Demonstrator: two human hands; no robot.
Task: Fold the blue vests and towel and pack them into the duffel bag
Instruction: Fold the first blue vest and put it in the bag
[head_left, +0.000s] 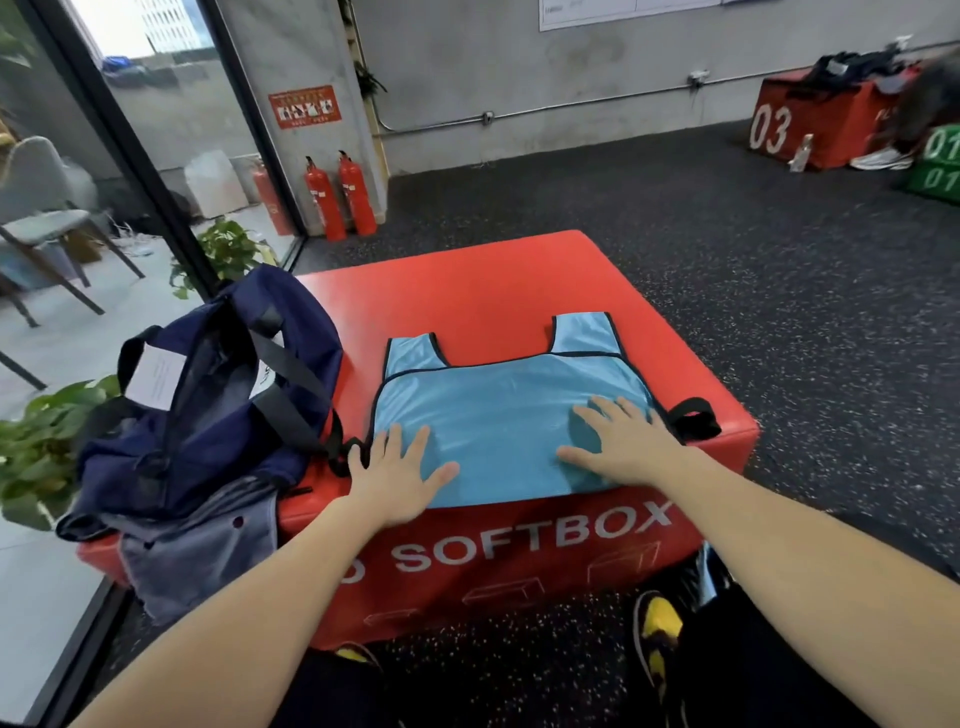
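- Two bare hands lie flat on the blue vest (511, 410), which is spread on top of the red soft box (467, 280), at the box's near edge.
- Left hand (397, 470): fingers straight and spread, palm down on the vest's near left corner, grasping nothing; the outer fingers reach past the vest's edge toward a black strap (343, 457).
- Right hand (623, 441): fingers straight and spread, palm down on the vest's near right part, grasping nothing.
- Vest: lies flat, shoulder straps pointing to the box's far side, black trim along its edges; a black loop (693, 415) protrudes at its right side near the box's right edge.
- Duffel bag (208, 395): navy, unzipped and open, standing on the box's left part, just beside the vest; a white tag (156, 376) shows on its left end.
- Grey cloth (202, 545): hangs over the box's near left corner, below the bag. Whether it is the towel cannot be told.
- Two red fire extinguishers (340, 195) stand against the wall beyond the box.
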